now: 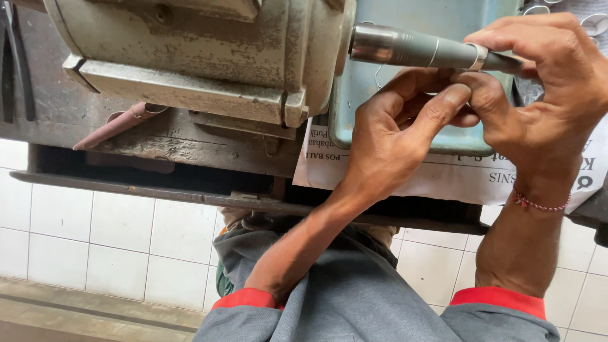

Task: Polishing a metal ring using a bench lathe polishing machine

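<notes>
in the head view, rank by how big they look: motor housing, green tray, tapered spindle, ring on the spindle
1. motor housing
2. green tray, though hands hide part of it
3. tapered spindle
4. ring

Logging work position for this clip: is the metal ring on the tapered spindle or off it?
On. The metal ring encircles the tapered spindle near its narrow end, with the right hand and left hand pinching around it.

Worn, mottled metal motor housing (pixel 190 57); smooth grey tapered metal spindle (pixel 418 50); glossy white floor tiles (pixel 114 240).
</notes>
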